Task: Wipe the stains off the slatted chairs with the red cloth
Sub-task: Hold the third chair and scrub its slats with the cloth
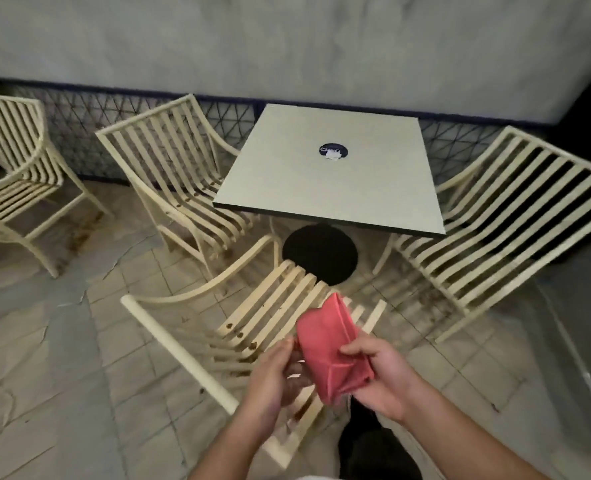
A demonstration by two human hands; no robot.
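The person is holding the red cloth [328, 348] with both hands in the air, on the near side of the tabletop [321, 195] and just above the nearest slatted chair [252, 320]. The left hand [276, 372] is pinching the cloth's left edge between its thumb and curled fingers [289, 342]. The right hand [380, 375] is gripping the cloth's right part, with the thumb lying on top and the other fingers going under the fabric (they are mostly hidden there). The cloth is folded and is standing up a little toward the tabletop. The nearest chair is showing brown spots [233, 329] on several slats near the bend of the seat. A second slatted chair [169, 168] is standing at the left side of the tabletop, a third one [495, 216] at its right side, and a fourth one [13, 174] well apart, farther to the left. A round black sticker [334, 151] is sitting in the middle of the tabletop, and a round black base [318, 254] is showing below its near edge.
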